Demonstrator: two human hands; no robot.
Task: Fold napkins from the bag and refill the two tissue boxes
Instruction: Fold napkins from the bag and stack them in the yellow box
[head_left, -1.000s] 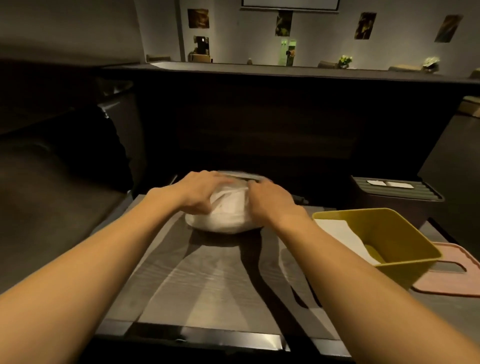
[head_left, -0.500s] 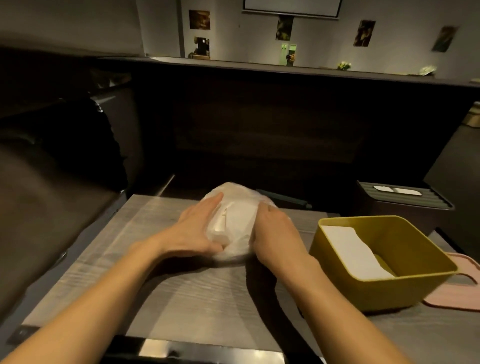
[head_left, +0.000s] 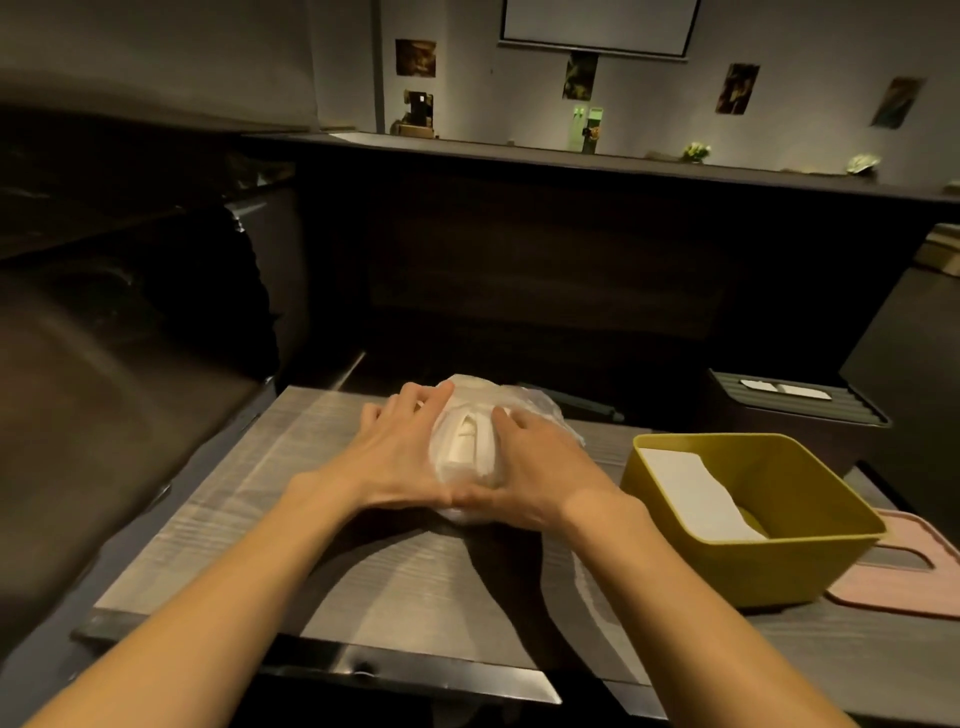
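Head view shows a clear plastic bag of napkins (head_left: 470, 441) lying on the grey wood-grain bench (head_left: 270, 519), roughly at its middle and toward the far edge. The left hand (head_left: 400, 457) lies on the bag's left flank and the right hand (head_left: 524, 467) on its right flank, fingers spread fairly straight over the plastic and pressing it from both sides rather than pinching it; the thumbs nearly meet at the near end. White folded paper shows through the film between the hands.

To the right, just apart from the bag, stands a yellow tissue box (head_left: 753, 561) with its top off and a white napkin (head_left: 691, 488) leaning inside. A pink lid (head_left: 914, 577) lies flat beside it, and a dark ribbed tissue box (head_left: 789, 410) sits farther back.

The step in hand seems to be opening the bag to get napkins out. Doing it well likely means finding the mouth or seam before pulling, steadying the bundle with one hand while the other parts the film, and drawing out a small stack squarely so the sheets do not crumple or spill.
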